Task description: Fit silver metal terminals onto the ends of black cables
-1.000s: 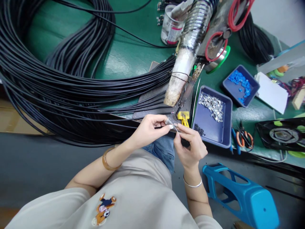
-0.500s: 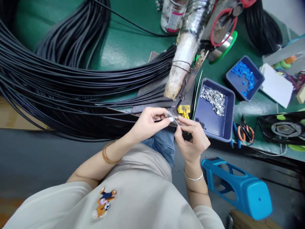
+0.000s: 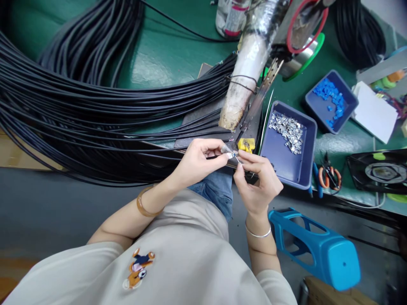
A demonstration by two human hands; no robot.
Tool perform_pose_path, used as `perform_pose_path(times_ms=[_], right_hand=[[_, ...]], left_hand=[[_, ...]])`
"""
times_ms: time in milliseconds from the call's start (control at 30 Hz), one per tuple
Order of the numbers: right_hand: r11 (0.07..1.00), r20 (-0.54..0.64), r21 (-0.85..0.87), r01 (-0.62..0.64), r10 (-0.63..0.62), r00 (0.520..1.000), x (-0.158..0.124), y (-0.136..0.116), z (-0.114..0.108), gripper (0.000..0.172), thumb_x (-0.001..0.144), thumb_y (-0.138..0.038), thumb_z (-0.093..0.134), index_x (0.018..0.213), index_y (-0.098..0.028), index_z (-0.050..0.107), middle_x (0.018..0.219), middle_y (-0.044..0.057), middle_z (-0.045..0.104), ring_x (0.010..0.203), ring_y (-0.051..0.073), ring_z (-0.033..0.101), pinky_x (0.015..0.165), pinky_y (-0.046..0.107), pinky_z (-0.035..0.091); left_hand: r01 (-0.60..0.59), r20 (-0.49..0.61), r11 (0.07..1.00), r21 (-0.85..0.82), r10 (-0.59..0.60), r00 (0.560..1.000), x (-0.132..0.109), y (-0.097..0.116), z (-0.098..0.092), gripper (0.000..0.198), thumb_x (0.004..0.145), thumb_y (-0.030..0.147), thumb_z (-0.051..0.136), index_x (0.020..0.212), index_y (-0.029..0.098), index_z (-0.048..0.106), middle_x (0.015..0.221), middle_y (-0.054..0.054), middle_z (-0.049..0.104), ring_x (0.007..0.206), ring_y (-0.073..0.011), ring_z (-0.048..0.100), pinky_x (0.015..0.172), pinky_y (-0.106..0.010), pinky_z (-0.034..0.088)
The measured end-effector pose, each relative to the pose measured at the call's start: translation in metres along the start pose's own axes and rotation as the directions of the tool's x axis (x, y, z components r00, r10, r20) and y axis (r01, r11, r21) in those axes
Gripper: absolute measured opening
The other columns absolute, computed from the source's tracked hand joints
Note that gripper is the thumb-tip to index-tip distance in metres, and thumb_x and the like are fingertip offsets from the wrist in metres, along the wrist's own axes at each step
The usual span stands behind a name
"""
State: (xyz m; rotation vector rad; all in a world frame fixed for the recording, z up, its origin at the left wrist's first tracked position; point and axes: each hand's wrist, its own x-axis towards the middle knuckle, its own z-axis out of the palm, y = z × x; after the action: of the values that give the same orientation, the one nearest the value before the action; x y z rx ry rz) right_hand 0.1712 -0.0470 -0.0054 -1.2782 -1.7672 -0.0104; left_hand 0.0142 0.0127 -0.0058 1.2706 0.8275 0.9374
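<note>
My left hand [image 3: 203,159] pinches the end of a black cable between thumb and fingers, with silvery foil-like material spreading at the tip. Facing it, my right hand [image 3: 259,180] has thumb and forefinger closed on a thin pale strand [image 3: 237,159] at that same cable end. Both sets of fingertips almost meet above the table's front edge. Tiny bits of white and blue show between them, too small to name. Just beyond my fingertips lies a yellow tool [image 3: 247,144], partly covered by my right hand.
Black cable bundles [image 3: 111,101] spread across the left. A foil-wrapped duct [image 3: 240,93] hangs above the work spot. To the right are a tray of metal pieces [image 3: 294,167], a tray of blue pieces [image 3: 346,99], orange-handled pliers [image 3: 329,176] and, lower, a blue stool [image 3: 330,258].
The view has shifted slightly, so the trays sit a little farther right. Both hands keep their pinch on the cable end, and my right fingers have moved only slightly.
</note>
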Motion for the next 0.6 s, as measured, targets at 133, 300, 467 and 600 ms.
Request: perform_pose_path(times_ms=[133,300,467,600], right_hand=[[1.000,-0.003,0.003,-0.005,0.005,1.000,0.0022,0.0002,0.0009,0.019,0.081,-0.006,0.068,0.087,-0.022,0.061,0.103,0.005,0.077,0.090,0.016,0.075,0.081,0.031,0.062],[1.000,-0.010,0.012,-0.003,0.003,1.000,0.0041,0.0016,0.0019,0.018,0.081,-0.007,0.068,0.088,-0.022,0.062,0.103,0.004,0.077,0.090,0.017,0.075,0.082,0.032,0.062],[0.999,-0.009,0.021,-0.024,0.025,1.000,0.0056,0.0024,0.0023,0.016,0.082,-0.008,0.068,0.087,-0.023,0.062,0.104,0.003,0.077,0.091,0.017,0.075,0.082,0.033,0.062],[0.999,0.001,0.018,-0.032,0.032,0.999,0.0068,0.0020,0.0020,0.016,0.082,-0.008,0.068,0.087,-0.023,0.061,0.104,0.003,0.076,0.091,0.017,0.074,0.082,0.033,0.062]], left_hand=[[-0.001,-0.001,1.000,-0.005,0.001,1.000,0.0021,0.0016,0.0003,0.015,0.077,0.019,0.065,0.065,0.011,0.062,0.063,0.001,0.055,0.059,-0.0059,0.045,0.055,-0.016,0.037],[0.009,-0.011,1.000,-0.002,-0.009,1.000,0.0042,0.0051,0.0009,0.015,0.075,0.015,0.064,0.061,0.011,0.058,0.059,0.003,0.049,0.055,-0.0043,0.038,0.050,-0.016,0.032],[0.004,-0.017,1.000,0.001,-0.004,1.000,0.0061,0.0066,0.0014,0.014,0.075,0.014,0.064,0.062,0.012,0.058,0.058,0.004,0.047,0.054,-0.0039,0.035,0.049,-0.016,0.030],[0.014,-0.016,1.000,-0.001,-0.014,1.000,0.0063,0.0060,0.0013,0.015,0.074,0.014,0.065,0.061,0.012,0.058,0.057,0.005,0.046,0.053,-0.0037,0.034,0.049,-0.016,0.030]])
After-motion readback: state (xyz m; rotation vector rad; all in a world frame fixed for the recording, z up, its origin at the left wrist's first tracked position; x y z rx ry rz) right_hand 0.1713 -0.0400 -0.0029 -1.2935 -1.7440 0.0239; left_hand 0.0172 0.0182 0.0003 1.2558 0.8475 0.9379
